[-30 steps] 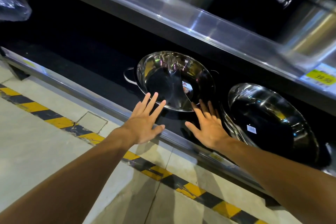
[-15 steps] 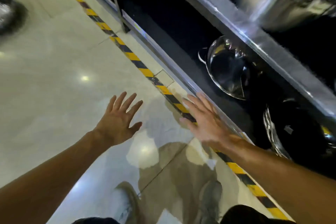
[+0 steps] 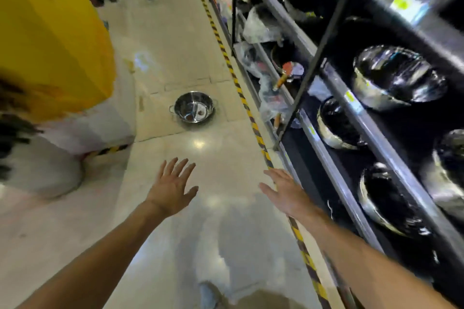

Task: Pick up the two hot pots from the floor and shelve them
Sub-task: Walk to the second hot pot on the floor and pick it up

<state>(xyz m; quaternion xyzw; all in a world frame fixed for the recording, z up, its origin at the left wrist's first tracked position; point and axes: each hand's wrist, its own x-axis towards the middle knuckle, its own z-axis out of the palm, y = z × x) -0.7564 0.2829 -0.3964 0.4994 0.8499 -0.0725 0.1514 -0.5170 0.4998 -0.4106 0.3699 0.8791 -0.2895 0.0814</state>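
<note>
Head view: we turned away from bottom shelf [image 3: 334,183], where hot pots [image 3: 386,198] already stood on edge. A second ago our hands were at those pots; now both hung over floor [image 3: 175,32]. Left hand [image 3: 173,188] spread wide, empty. Right hand [image 3: 286,193] flat, fingers open, empty, near striped floor tape [image 3: 253,123]. Remaining steel hot pot [image 3: 194,110] sat upright on floor ahead, well apart from both hands, beside tape. We judged one pot shelved, second next.
</note>
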